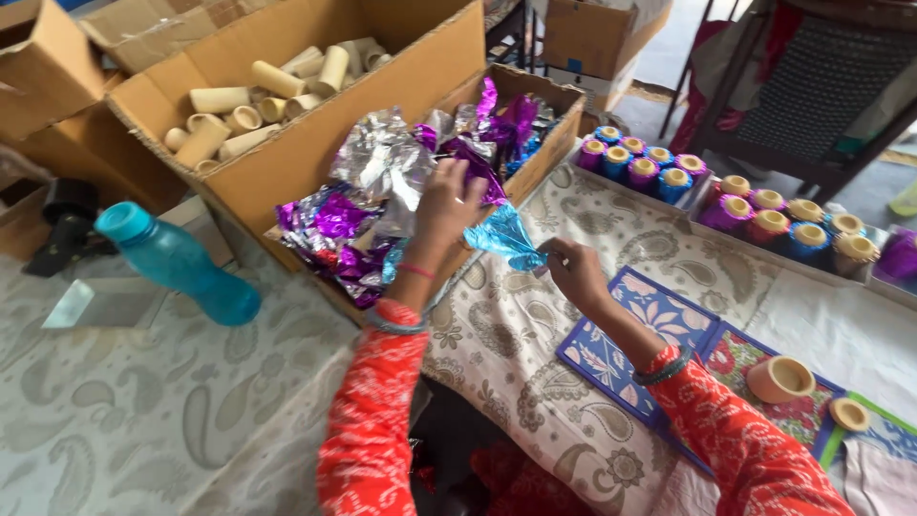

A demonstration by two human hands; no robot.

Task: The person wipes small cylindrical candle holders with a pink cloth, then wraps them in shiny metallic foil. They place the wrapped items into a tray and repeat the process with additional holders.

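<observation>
Head view, one frame.

Left hand (447, 203), centre of frame: reaching into the cardboard box of foil sheets (382, 205). Fingers rest on crumpled silver and purple foil; whether the grip is closed on a sheet, cannot tell, since the palm faces away.

Right hand (573, 270), just right of centre: grip narrow, fingertips pinched on one corner of a blue foil sheet (504, 237). The sheet spreads up and left from the pinch and hangs between the two hands, touching the front edge of the foil box.

Both sleeves red with white print; a bangle on each wrist.

Upper left: larger cardboard box (287, 143) holding plain cardboard tubes (253, 100), lying loose.

Left of frame: teal water bottle (177, 263) on its side on the paisley cloth (143, 411) covering the worktop.

Upper right: tray (764, 253) with foil-wrapped tubes (673, 177) standing upright in rows, purple, blue and pink.

Lower right: patterned blue mat (630, 334) under the right forearm. Beyond it two bare tubes (781, 378) on a further printed mat, one larger, one smaller, well apart from the hands.
</observation>
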